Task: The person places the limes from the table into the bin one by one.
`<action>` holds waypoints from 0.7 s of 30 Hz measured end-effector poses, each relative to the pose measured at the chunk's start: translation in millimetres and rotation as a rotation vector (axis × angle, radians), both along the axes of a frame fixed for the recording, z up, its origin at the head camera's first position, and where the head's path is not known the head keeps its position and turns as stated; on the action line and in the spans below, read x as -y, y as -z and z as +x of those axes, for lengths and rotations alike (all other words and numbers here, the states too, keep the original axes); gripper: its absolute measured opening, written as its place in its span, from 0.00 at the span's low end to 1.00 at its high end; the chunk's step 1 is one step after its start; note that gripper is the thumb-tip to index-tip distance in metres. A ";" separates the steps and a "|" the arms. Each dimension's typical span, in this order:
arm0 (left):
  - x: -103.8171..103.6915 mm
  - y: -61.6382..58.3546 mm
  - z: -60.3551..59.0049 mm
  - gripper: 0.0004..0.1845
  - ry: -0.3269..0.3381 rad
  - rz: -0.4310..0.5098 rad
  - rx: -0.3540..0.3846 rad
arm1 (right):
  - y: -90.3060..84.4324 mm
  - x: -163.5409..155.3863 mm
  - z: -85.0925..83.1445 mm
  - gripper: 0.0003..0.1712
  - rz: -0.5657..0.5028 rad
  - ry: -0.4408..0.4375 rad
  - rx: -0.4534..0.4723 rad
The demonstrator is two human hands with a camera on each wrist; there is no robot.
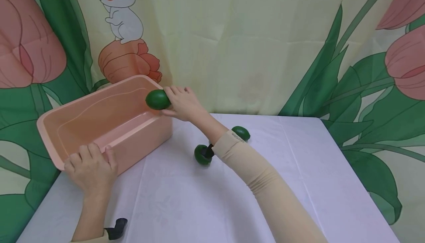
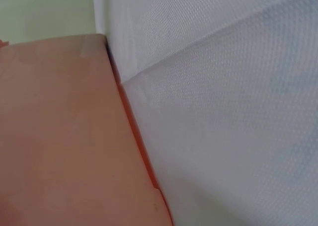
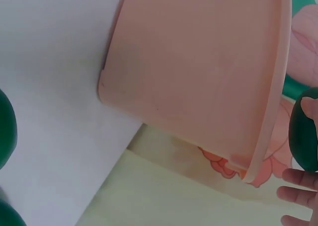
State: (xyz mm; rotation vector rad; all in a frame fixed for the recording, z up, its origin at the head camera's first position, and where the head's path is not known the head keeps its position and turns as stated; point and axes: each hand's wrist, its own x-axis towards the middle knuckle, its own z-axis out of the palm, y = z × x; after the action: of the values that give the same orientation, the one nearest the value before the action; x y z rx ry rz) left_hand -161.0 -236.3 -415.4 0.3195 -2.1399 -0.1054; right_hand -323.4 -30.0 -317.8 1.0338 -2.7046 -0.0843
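Note:
My right hand (image 1: 180,103) holds a dark green avocado-like fruit (image 1: 157,99) in the air over the far right corner of a pink plastic tub (image 1: 76,115); the right wrist view shows the fruit (image 3: 304,136) beside the tub's rim (image 3: 271,102) with fingertips (image 3: 298,186) below it. My left hand (image 1: 91,167) grips the tub's near rim, fingers curled over the edge. Two more green fruits lie on the white tablecloth: one (image 1: 202,154) beside my right forearm, another (image 1: 241,132) partly hidden behind the sleeve. The tub looks empty inside.
The white-clothed table (image 1: 206,198) ends at a floral curtain backdrop (image 1: 252,44) close behind the tub. The left wrist view shows only the tub's outer wall (image 2: 59,136) against the cloth (image 2: 228,126).

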 end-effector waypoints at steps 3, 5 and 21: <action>-1.1 -0.5 -0.2 0.30 0.001 0.003 0.001 | -2.5 3.9 -0.6 0.39 0.009 0.003 0.007; -1.7 -0.7 0.0 0.30 0.000 0.006 -0.001 | -3.7 7.1 -1.1 0.39 0.011 0.001 0.020; -0.5 -1.2 1.0 0.30 -0.004 0.001 0.008 | -0.7 37.6 0.9 0.42 0.025 0.012 0.100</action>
State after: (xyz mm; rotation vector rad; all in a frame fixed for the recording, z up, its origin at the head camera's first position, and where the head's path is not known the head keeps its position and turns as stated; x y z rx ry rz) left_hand -160.1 -235.8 -414.2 0.3249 -2.1467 -0.1031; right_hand -322.5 -67.6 -317.1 1.0557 -2.8060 -0.0705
